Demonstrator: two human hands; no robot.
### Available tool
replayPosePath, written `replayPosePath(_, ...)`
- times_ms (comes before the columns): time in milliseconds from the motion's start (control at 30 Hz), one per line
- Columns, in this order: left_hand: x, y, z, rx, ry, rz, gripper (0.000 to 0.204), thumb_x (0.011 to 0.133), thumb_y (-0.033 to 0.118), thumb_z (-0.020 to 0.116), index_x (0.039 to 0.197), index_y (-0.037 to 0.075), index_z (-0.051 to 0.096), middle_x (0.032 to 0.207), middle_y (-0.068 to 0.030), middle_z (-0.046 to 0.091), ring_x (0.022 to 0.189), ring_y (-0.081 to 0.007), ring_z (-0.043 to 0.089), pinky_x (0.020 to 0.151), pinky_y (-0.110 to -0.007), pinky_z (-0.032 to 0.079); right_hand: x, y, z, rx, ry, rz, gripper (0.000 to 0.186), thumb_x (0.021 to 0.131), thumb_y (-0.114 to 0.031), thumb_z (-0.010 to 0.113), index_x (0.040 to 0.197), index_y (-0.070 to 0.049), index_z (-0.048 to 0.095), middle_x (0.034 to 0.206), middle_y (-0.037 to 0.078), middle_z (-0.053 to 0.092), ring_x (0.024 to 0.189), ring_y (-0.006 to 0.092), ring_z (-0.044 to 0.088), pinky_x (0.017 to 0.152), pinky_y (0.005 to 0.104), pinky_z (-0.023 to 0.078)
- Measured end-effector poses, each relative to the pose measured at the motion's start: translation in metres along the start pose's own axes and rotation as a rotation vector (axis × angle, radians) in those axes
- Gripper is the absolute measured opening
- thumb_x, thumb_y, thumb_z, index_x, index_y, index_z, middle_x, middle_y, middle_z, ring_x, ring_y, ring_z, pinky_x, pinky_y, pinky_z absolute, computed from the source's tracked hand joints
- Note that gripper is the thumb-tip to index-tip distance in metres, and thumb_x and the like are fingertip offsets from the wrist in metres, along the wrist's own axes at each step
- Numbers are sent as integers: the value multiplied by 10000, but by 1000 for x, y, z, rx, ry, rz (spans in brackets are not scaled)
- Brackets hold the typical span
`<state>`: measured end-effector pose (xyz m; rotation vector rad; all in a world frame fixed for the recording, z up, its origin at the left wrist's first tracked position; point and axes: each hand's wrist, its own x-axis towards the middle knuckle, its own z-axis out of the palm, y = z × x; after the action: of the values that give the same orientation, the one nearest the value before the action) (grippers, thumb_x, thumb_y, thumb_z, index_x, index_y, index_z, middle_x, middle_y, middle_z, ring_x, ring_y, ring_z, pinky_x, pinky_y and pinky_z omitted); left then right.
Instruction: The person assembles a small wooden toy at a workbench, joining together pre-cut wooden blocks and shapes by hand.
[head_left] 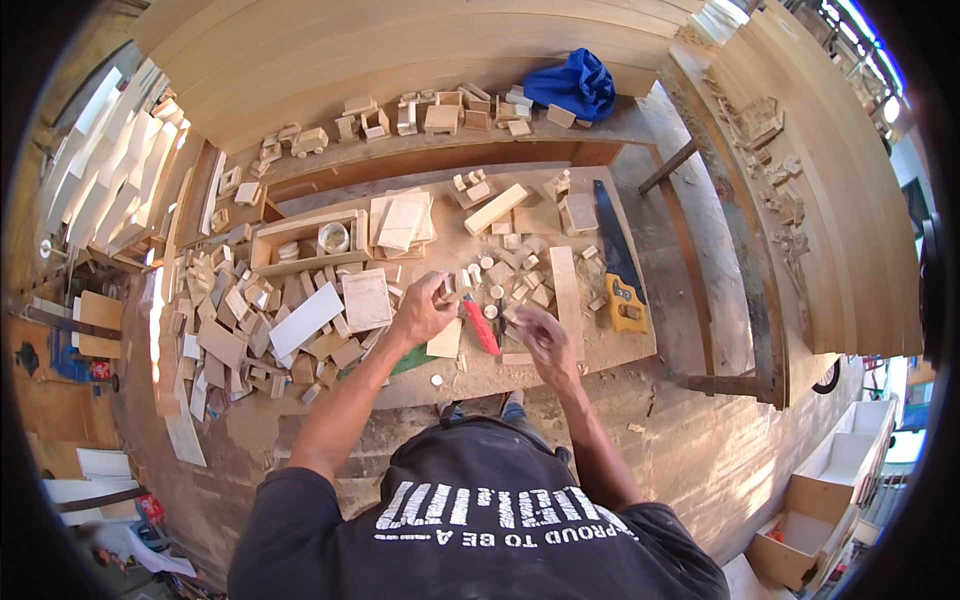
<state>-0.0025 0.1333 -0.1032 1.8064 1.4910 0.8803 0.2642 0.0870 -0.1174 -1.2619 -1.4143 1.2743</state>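
My left hand (430,310) is closed on a small wooden piece (449,287) above the workbench (620,235). A red tool (481,324) lies just right of that hand, with a slim dark tool (500,322) beside it. My right hand (545,340) is at the right of these tools; its fingers are blurred, so I cannot tell what they hold, if anything. Several small light wooden pieces (496,292) lie around the tools. A long board (563,280) extends away behind my right hand. A pale square (444,340) lies below my left hand.
Offcuts (235,335) pile up at left beside a wooden box (270,250) and stacked boards (400,220). A handsaw (627,302) lies at the right edge. Wooden toys (442,118) and blue cloth (575,85) sit on a shelf (340,158); cartons (805,525) stand lower right.
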Motion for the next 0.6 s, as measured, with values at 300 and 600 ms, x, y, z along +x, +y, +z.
replayPosePath(300, -26, 78, -10, -183, 49, 111, 518, 773, -11, 714, 1273, -44, 584, 1109, -163, 656, 993, -236, 672, 865, -325, 544, 27, -59, 40, 313, -61, -55, 366, 942, -66, 690, 1286, 32, 612, 1154, 105, 693, 988, 135, 667, 876, 278, 547)
replayPosePath(600, -32, 87, -4, -131, 55, 191, 491, 772, -20, 712, 1250, -17, 597, 1097, -155, 666, 1025, -244, 680, 878, -334, 544, 11, -59, 32, 403, -60, -76, 334, 960, -79, 680, 1265, 25, 594, 1149, 92, 671, 985, 136, 653, 853, 286, 558)
